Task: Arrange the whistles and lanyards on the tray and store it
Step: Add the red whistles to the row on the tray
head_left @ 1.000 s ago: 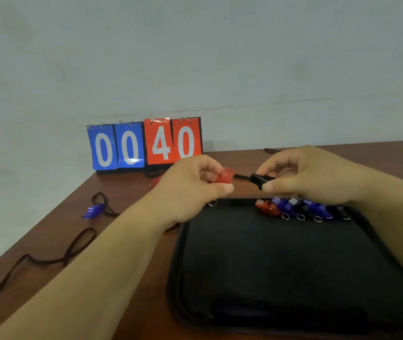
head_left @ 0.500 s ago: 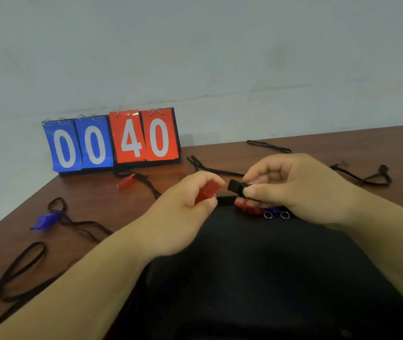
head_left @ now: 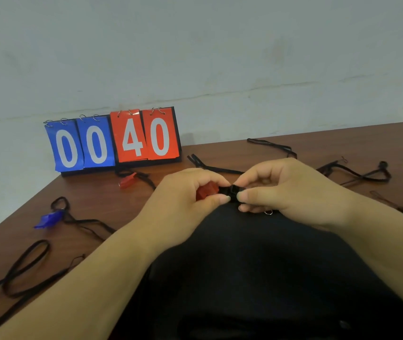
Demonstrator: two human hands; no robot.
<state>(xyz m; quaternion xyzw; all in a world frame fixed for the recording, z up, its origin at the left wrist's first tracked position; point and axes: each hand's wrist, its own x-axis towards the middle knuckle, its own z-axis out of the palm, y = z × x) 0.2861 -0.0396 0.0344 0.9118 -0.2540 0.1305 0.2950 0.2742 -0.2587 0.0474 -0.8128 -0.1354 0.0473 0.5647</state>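
Note:
My left hand (head_left: 190, 200) pinches a red whistle (head_left: 206, 191) above the far edge of the black tray (head_left: 269, 278). My right hand (head_left: 281, 190) pinches the black lanyard clip (head_left: 233, 191) right beside the whistle, so the two hands meet fingertip to fingertip. A metal ring (head_left: 268, 212) of a whistle on the tray peeks out under my right hand; the other whistles there are hidden. Another red whistle (head_left: 128, 181) lies on its lanyard near the scoreboard. A blue whistle (head_left: 47, 220) with a black lanyard (head_left: 82, 220) lies at the left.
A flip scoreboard (head_left: 114, 141) reading 00 40 stands against the wall at the back left. Loose black lanyards lie at the front left (head_left: 23, 266), behind my hands (head_left: 210, 165) and at the right (head_left: 360, 174) on the brown table (head_left: 97, 197).
The view has shifted right and down. My hands have come closer together, bringing the lanyard clip up against the red whistle, and they have sunk toward the tray's far edge.

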